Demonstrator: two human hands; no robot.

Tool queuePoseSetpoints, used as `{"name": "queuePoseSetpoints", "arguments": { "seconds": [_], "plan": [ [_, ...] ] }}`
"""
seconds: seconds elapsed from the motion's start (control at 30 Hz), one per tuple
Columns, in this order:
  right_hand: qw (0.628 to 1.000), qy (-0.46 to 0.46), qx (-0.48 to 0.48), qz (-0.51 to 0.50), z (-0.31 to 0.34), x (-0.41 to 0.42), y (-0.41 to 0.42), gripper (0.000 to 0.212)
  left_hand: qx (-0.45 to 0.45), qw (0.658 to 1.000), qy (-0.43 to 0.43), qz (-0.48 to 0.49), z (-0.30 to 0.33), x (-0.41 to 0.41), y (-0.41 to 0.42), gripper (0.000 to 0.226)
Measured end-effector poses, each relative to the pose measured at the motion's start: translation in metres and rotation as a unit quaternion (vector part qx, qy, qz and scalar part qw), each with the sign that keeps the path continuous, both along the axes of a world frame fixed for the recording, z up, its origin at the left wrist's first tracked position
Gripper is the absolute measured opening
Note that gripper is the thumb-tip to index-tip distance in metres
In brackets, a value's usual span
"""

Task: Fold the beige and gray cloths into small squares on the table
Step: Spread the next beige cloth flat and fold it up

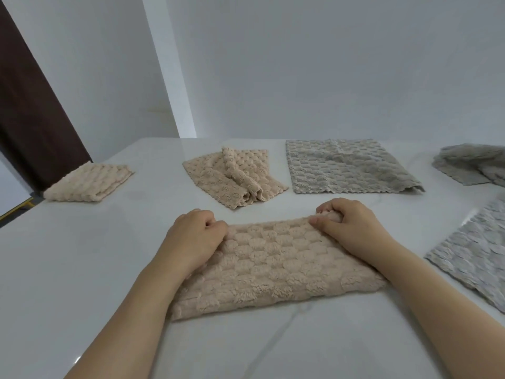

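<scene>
Head view: both hands' fingers (328,207) curled tight on far corners of folded beige cloth (273,266).

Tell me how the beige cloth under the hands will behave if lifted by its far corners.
Probably floppy: the beige cloth bunches under the right hand. Likely light; its pile looks fluffy. It may slide easily, since the table looks glossy.

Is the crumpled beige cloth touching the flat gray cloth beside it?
Apart. The head view shows bare white table between the crumpled beige cloth and the flat gray cloth.
</scene>
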State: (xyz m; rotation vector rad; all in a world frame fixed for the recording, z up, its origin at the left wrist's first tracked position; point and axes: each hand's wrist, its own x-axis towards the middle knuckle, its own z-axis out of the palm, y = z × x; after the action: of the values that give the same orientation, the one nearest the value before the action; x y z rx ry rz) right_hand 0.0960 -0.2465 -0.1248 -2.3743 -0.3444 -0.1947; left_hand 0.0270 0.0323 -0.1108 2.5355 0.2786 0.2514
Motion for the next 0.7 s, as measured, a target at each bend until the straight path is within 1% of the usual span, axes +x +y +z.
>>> {"name": "queuePoseSetpoints", "arguments": {
  "seconds": [0.07, 0.1, 0.17, 0.23, 0.33, 0.43, 0.53, 0.6, 0.63, 0.7],
  "plan": [
    [1.0, 0.001, -0.016, 0.002, 0.001, 0.001, 0.001, 0.023, -0.028, 1.0, -0.004, 0.007, 0.001, -0.001, 0.001, 0.025],
    [1.0, 0.003, -0.019, 0.001, 0.002, 0.002, 0.001, 0.023, -0.02, 1.0, -0.004, 0.007, 0.0, 0.0, 0.003, 0.021],
    [0.999, 0.003, -0.033, 0.004, 0.003, 0.004, 0.0, 0.023, 0.029, 1.0, 0.0, 0.003, -0.002, 0.001, 0.003, 0.011],
    [0.999, -0.002, -0.046, 0.01, 0.003, 0.006, 0.0, 0.021, 0.057, 0.998, 0.003, 0.003, -0.005, 0.002, 0.004, 0.007],
    [0.999, 0.005, -0.036, 0.018, 0.005, 0.004, -0.002, 0.021, 0.064, 0.998, -0.006, 0.006, -0.005, 0.003, 0.004, 0.011],
    [0.998, 0.037, -0.054, 0.006, 0.01, 0.001, -0.006, 0.024, 0.069, 0.998, -0.006, 0.007, -0.005, 0.002, 0.004, 0.013],
    [0.997, 0.072, -0.022, 0.009, 0.015, 0.002, -0.009, 0.024, 0.053, 0.999, -0.002, 0.006, -0.005, 0.004, 0.004, 0.014],
    [0.997, 0.07, 0.002, 0.022, 0.015, 0.003, -0.011, 0.02, 0.038, 0.999, 0.005, 0.009, -0.005, 0.003, 0.005, 0.017],
    [0.997, 0.07, 0.017, 0.031, 0.013, 0.004, -0.012, 0.019, 0.04, 0.999, 0.009, 0.012, -0.005, 0.003, 0.006, 0.018],
    [0.993, 0.087, 0.068, 0.048, 0.01, 0.005, -0.014, 0.019, 0.074, 0.997, 0.02, 0.016, -0.006, 0.001, 0.007, 0.02]
  ]
}}
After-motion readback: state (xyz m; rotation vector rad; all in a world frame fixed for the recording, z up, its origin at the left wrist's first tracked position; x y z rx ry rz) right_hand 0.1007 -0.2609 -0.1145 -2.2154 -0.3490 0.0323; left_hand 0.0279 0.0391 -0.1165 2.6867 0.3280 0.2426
